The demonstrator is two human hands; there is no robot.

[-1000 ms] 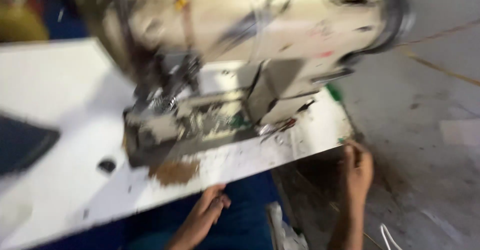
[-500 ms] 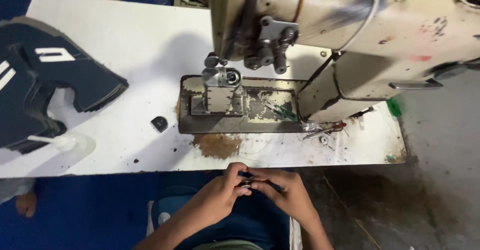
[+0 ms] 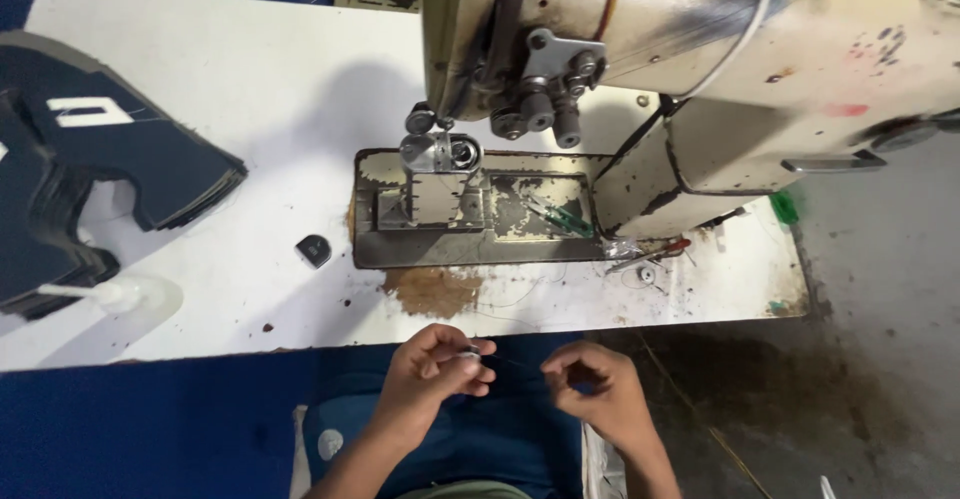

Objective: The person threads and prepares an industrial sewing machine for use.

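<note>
My left hand (image 3: pixel 432 371) is below the table's front edge, its fingertips pinching a small round metal bobbin (image 3: pixel 470 352). My right hand (image 3: pixel 590 387) is a little to the right, thumb and finger pinched on a thin dark thread (image 3: pixel 520 364) that runs across to the bobbin. Both hands hover over my lap in blue cloth. Above them stands a worn cream industrial sewing machine (image 3: pixel 700 49) with its needle and presser foot (image 3: pixel 437 154) over a scratched metal bed plate (image 3: pixel 470 209).
The white table (image 3: pixel 250 89) bears a stack of dark navy cut fabric pieces (image 3: pixel 90 169) at the left, a small dark clip-like piece (image 3: pixel 313 250), a rust-brown stain (image 3: pixel 432 289) and a green-handled tool (image 3: pixel 560 217) on the bed plate. Stained concrete floor lies to the right.
One second ago the view was blurred and my hands were apart, the right near the table's right corner. They came together at my lap, and have since spread slightly, drawing thread between them.
</note>
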